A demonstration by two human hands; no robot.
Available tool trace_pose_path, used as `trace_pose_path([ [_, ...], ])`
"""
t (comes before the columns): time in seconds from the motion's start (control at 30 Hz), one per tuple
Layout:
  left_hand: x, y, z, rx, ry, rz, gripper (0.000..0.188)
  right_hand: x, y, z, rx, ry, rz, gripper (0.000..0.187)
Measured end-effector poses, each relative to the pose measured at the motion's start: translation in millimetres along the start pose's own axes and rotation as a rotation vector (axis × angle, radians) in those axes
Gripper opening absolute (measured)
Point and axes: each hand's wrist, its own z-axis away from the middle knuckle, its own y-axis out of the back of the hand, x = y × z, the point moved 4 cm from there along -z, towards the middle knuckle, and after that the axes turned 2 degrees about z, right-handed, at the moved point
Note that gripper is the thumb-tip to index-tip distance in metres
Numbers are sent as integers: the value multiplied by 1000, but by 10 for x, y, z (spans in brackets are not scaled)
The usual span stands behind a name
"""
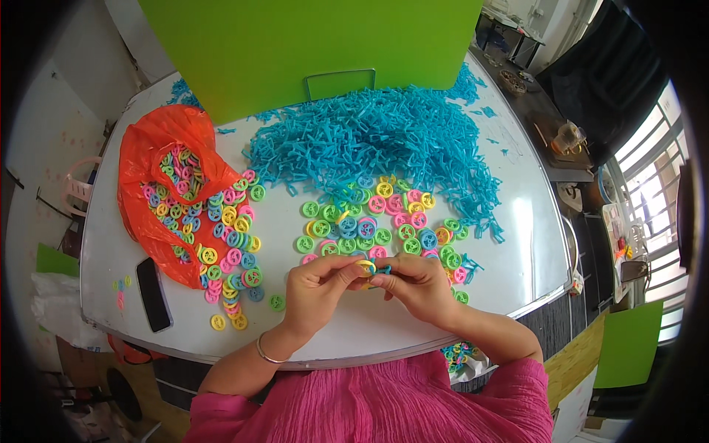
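Observation:
Close together above the table's near edge, my two hands meet with fingers pinched. My left hand (316, 289) grips a small yellow plastic wheel (365, 266). Pressed against it is a small blue plastic piece (382, 271), pinched in my right hand (422, 284). My fingertips partly hide both parts. Just beyond my hands lie loose plastic wheels (347, 227) in pink, green, yellow and blue. Behind them rises a large heap of blue plastic pieces (369, 136), forked or clip-like in shape.
An open red plastic bag (140, 177) spills more wheels onto the white table (502, 277) at left. A dark phone (153, 295) lies near the left edge. A tall green panel (303, 44) with a metal handle stands behind the heap. Mixed coloured parts (458, 356) sit below the table edge.

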Motion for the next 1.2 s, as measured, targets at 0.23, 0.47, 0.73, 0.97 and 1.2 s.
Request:
trace_pose_path([
  [0.23, -8, 1, 25, -13, -120, -182, 16, -34, -8, -17, -53, 199, 359, 32],
  [0.47, -66, 5, 18, -18, 29, -57, 16, -255, -17, 20, 60, 518, 626, 39],
  [0.73, -75, -11, 32, -115, -200, -223, 18, -249, 63, 11, 47, 366, 570, 35],
  [0.97, 178, 248, -198, 158, -177, -611, 26, -443, 253, 117, 39, 412, 571, 34],
  [1.2, 190, 531, -231, 139, -228, -1094, 27, -667, 897, 803, -753, 9, 594, 38],
])
